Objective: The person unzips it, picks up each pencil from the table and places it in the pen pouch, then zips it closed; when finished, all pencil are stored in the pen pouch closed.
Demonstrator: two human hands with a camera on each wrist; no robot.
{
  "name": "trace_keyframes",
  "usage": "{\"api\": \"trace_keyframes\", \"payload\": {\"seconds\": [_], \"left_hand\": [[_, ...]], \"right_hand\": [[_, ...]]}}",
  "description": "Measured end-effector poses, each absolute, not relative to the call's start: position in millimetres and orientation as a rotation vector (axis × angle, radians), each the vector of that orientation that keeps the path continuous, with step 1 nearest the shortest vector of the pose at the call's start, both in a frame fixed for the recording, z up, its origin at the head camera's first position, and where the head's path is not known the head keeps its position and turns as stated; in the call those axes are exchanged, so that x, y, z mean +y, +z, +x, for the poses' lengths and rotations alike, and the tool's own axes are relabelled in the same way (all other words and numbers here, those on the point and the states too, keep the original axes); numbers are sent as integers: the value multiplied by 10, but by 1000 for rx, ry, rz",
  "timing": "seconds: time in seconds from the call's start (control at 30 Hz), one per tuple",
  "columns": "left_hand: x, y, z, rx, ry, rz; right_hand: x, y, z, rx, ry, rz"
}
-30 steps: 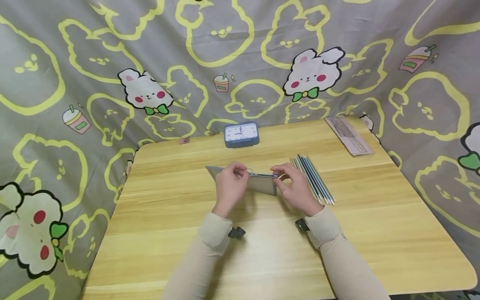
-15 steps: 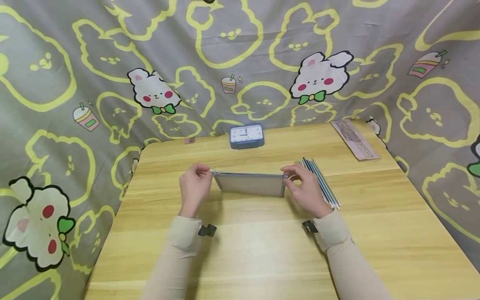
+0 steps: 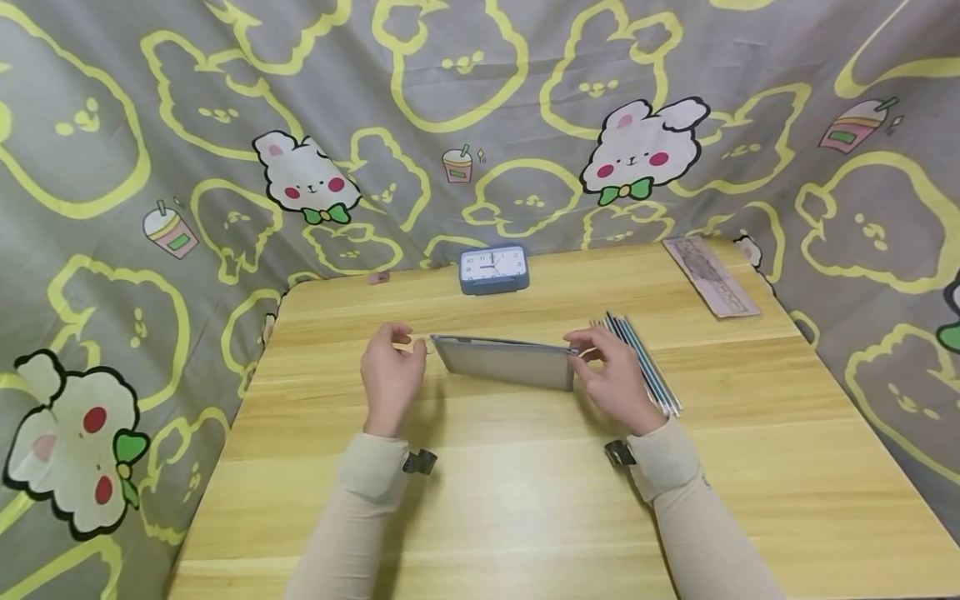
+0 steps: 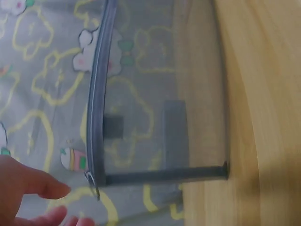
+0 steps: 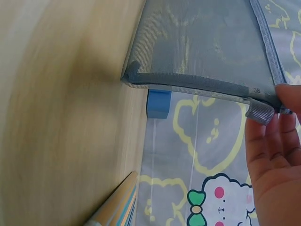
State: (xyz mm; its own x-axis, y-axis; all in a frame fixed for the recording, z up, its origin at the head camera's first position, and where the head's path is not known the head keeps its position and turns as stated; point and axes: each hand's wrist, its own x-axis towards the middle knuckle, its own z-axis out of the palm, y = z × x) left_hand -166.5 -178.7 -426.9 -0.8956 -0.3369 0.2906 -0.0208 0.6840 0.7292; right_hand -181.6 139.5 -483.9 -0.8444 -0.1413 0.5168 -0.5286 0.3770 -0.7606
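Observation:
A see-through grey mesh zipper pouch [image 3: 510, 364] with blue-grey edging stands on its long side at mid-table. My right hand [image 3: 611, 375] pinches its top right corner; in the right wrist view, thumb and fingers [image 5: 263, 146] hold the corner beside a small fabric tab [image 5: 260, 111]. My left hand [image 3: 393, 375] is just off the pouch's left end, fingers bent loosely. In the left wrist view a gap shows between its fingers [image 4: 51, 186] and the ring zipper pull [image 4: 92, 184], which sits at that end of the zipper [image 4: 98, 99].
Several pencils [image 3: 645, 367] lie in a bundle right of the pouch, partly behind the right hand. A blue alarm clock [image 3: 493, 270] stands at the back, with a pinkish printed strip [image 3: 712, 275] at the back right. A small pinkish piece [image 3: 378, 277] lies at the back left edge.
My left hand moved left along the pouch's top edge with the zipper pull, then came off it at the left end. My right hand keeps its hold on the right corner.

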Motion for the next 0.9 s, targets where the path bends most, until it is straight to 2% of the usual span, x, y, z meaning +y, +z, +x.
{"api": "trace_keyframes", "payload": {"seconds": [0.1,0.33,0.43,0.9], "left_hand": [[-1608,-4270,-1637,-2476,-980,163],[-1002,-4332,-1464,-2617,-815,-395],[-810,-4398,-1433,-2651,-673,-530],[-627,-4550,-1465,-2620,-515,-546]], "right_hand": [[1401,-4829,-1822,-2269,1459,592],[1380,-4833,-1785,-2283,1447,606],[1357,-4843,-1772,-2273,1430,632],[1297,-4849,-1763,-2242,1409,710]]}}
